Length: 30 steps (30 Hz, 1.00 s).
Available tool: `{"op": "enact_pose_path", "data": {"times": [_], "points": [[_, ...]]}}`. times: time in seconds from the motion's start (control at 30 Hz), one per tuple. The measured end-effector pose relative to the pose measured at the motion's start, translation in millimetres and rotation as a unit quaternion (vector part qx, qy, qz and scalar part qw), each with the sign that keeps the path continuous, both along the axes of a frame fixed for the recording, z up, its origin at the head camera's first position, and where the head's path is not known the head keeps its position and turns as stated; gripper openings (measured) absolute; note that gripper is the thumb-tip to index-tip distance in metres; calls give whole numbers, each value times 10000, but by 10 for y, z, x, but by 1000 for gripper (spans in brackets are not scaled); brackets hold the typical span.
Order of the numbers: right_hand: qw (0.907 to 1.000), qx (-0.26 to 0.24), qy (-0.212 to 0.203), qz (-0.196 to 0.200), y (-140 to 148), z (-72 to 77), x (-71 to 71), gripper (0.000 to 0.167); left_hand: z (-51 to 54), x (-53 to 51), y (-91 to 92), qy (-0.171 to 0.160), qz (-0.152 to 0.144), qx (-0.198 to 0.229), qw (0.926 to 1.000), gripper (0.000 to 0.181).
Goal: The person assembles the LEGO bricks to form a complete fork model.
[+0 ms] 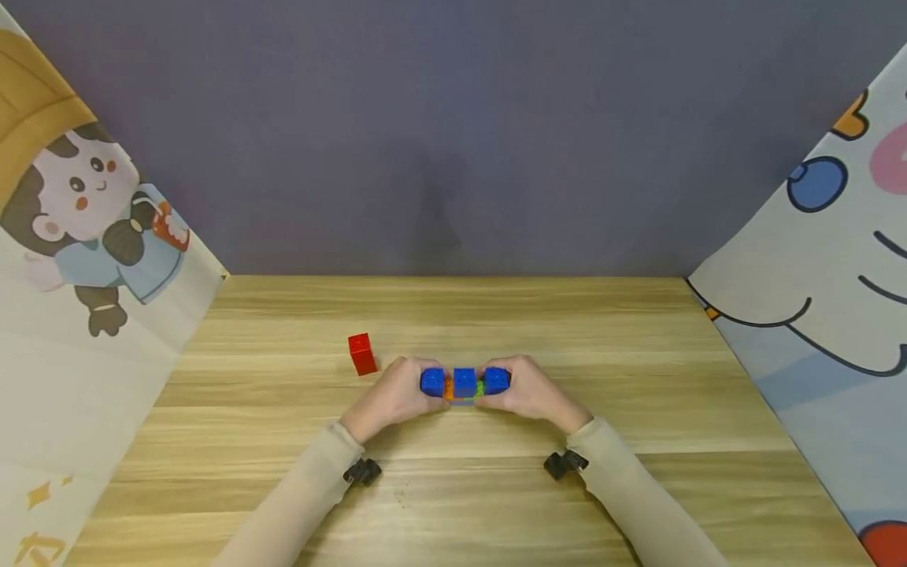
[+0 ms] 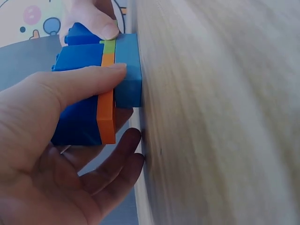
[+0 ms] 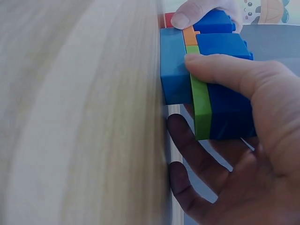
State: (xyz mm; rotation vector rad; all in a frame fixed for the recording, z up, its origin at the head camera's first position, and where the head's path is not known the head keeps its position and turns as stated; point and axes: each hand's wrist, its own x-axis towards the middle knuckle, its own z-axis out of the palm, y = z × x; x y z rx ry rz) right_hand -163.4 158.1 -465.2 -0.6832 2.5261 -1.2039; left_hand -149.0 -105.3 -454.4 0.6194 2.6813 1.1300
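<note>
A block assembly stands on the wooden table, with a light blue block at the bottom, an orange piece and a green piece side by side above it, and three dark blue blocks on top. My left hand grips its left end, the thumb across the orange piece and light blue block in the left wrist view. From the other side my right hand holds the right end, its thumb on the green piece. Lower fingers of both hands are spread beneath the overhanging ends.
A red block stands on the table to the left of the assembly, beyond my left hand. A grey panel rises at the table's back edge, and printed panels flank both sides.
</note>
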Motion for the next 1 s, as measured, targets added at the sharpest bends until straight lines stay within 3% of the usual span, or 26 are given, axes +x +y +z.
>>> {"op": "enact_pose_path", "data": {"times": [0.13,0.43,0.7,0.8,1.0], "points": [[10000,-11,-3,31,-7,-5,3,36,2,6,-37,254,-199,-19,9995,39],[9999,-31,21,129,-13,0,4,36,87,45,-80,238,-288,381,9986,39],[9990,86,13,443,67,92,-22,45,92,52,-60,269,-195,247,9991,36],[9989,-87,131,442,136,144,-28,48,102,56,-47,267,-169,163,9994,37],[9980,-465,314,277,233,180,-33,35,118,67,-35,192,-111,26,9998,40]]}}
